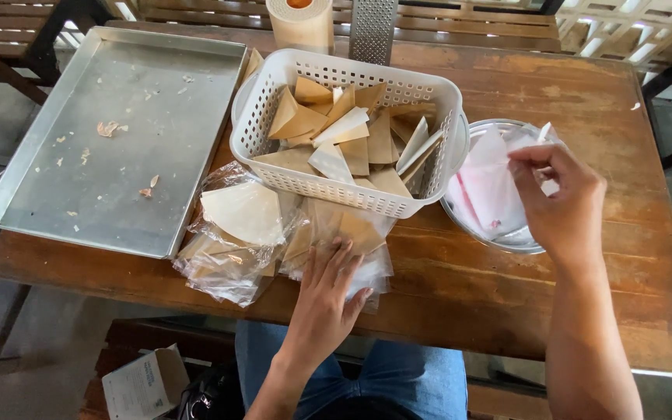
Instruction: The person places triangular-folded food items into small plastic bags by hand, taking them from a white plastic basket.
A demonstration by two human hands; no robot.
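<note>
Left hand (328, 292) lies with flat, spread fingers on thin wrapper sheets in clear plastic bags (274, 241) at the table's near edge, probably light, limp and slippery. Right hand (561, 202) pinches a white scrap (544, 134) over the metal bowl (507, 237).

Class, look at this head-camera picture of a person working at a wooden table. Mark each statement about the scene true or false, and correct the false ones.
1. The white basket holds folded triangular pieces. True.
2. The left hand rests inside the metal tray. False: it lies flat on the clear plastic bags in front of the basket; the tray holds only crumbs.
3. The right hand is over the round metal bowl, pinching something small and white. True.
4. The basket is made of dark metal. False: it is white perforated plastic.
5. The tray lies to the left of the basket. True.
</note>
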